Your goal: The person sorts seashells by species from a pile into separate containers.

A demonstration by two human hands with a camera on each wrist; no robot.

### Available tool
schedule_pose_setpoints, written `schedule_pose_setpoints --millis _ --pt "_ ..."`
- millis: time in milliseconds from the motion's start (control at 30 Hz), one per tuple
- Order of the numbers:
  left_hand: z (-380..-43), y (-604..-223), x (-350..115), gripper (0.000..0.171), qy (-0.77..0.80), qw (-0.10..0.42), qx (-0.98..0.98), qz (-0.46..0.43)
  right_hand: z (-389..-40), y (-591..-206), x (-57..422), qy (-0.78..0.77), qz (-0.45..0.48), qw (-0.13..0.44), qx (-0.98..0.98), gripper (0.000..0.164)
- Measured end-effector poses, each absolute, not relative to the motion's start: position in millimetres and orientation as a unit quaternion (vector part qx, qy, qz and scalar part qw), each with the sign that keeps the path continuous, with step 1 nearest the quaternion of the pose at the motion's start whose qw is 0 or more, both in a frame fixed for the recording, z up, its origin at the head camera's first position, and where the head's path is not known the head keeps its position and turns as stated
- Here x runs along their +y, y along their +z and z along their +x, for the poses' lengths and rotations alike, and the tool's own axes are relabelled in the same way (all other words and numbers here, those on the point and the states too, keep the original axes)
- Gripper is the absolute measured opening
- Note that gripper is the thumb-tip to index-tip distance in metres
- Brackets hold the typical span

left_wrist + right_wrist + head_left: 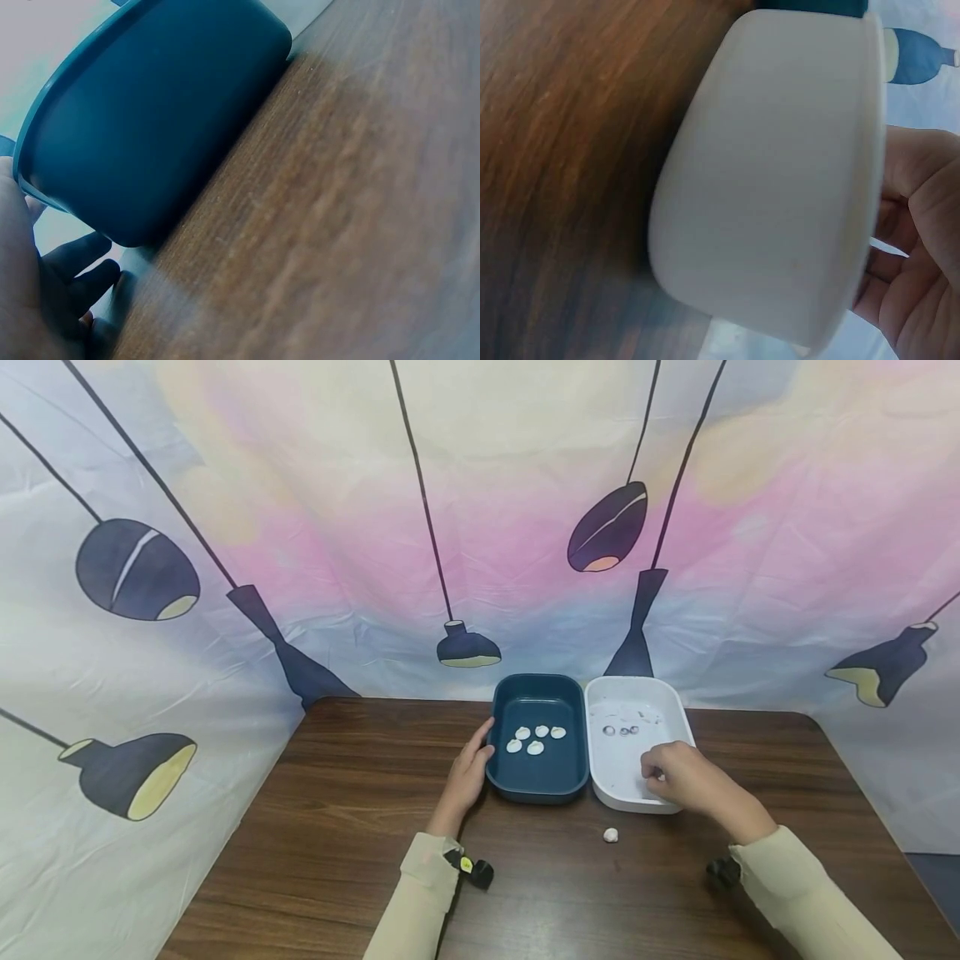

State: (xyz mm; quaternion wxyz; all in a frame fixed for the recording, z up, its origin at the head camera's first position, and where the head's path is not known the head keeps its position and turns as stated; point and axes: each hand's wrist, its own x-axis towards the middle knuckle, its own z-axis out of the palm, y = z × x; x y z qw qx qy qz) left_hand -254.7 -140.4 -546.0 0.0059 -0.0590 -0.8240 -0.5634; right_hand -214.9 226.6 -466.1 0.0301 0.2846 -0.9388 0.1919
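My left hand (467, 774) rests against the left side of a dark teal tray (536, 784), its fingers at the rim. In the left wrist view its fingers (79, 255) are relaxed beside the tray's outer wall. Several small white shell-like pieces (535, 747) lie on the teal tray's bottom. My right hand (686, 777) is over the near right part of a white tray (622, 793), fingers curled in toward the thumb. The tray's wall (772, 172) hides the fingertips in the right wrist view, and I cannot tell whether they pinch anything.
Three small dark-edged, ring-like pieces (624, 731) lie in the white tray, with small specks behind them. A small white lump (611, 835) sits on the wooden table (555, 893) in front of the trays. Behind the table hangs a cloth (525, 527) printed with lamps.
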Motion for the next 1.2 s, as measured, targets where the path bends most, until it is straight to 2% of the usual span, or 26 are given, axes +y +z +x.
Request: schedule_pose_setpoints --millis 800,900,1067,1200 --pt "-256.0 -547.8 -140.5 0.053 -0.566 0.006 -0.822 -0.06 -236.7 -490.8 225.6 0.201 0.229 0.0 -0.952 0.029" --pt "-256.5 -547.7 -140.4 0.054 -0.565 0.008 -0.823 -0.062 -237.9 -492.0 223.9 0.193 0.221 -0.008 -0.956 0.026" --pt "-256.3 -547.6 -140.2 0.054 -0.565 0.007 -0.823 -0.06 -239.5 -492.2 221.7 0.184 0.202 -0.014 -0.962 0.011" --pt "-256.3 -547.6 -140.3 0.054 -0.566 0.006 -0.823 -0.057 -240.8 -491.7 222.2 0.178 0.2 -0.011 -0.963 0.025"
